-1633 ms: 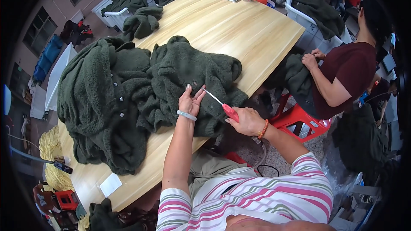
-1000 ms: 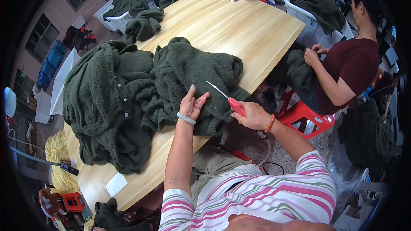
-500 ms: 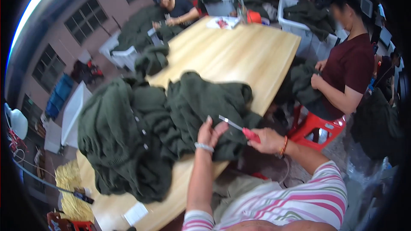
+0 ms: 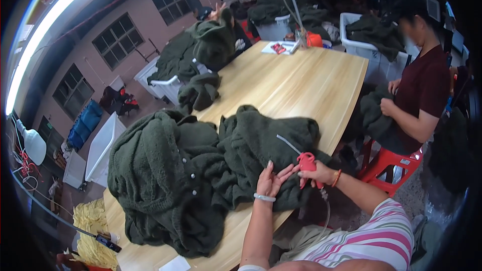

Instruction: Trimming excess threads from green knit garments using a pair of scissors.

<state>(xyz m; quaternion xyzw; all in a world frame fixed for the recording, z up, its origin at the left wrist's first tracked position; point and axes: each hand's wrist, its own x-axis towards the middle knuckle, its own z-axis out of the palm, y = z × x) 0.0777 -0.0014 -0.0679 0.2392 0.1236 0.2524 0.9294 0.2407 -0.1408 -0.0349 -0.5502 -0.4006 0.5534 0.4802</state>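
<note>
My right hand (image 4: 316, 171) is closed round a red air blow gun (image 4: 307, 160), whose thin metal nozzle points up and to the left. A clear hose (image 4: 327, 214) hangs from the base of its grip. Just left of it, my left hand (image 4: 273, 179) is open, palm up, with its fingertips close to the gun. Both hands are over the near edge of a dark green knitted garment (image 4: 266, 138). To the left lies a bulkier dark green cardigan (image 4: 150, 170) with pale buttons down its front, bunched on the wooden table (image 4: 296, 80).
Across the table a person lifts a green garment (image 4: 215, 40). At the right, another person by a red stool (image 4: 389, 170) handles dark green knitwear (image 4: 376, 113). White bins (image 4: 354, 32) stand behind. Yellow cloth (image 4: 93, 226) and a black device on a cable (image 4: 107, 242) are at the lower left.
The view has shifted, so the table sits lower and further right. My left hand has turned palm up with fingers spread. The person across has raised a garment.
</note>
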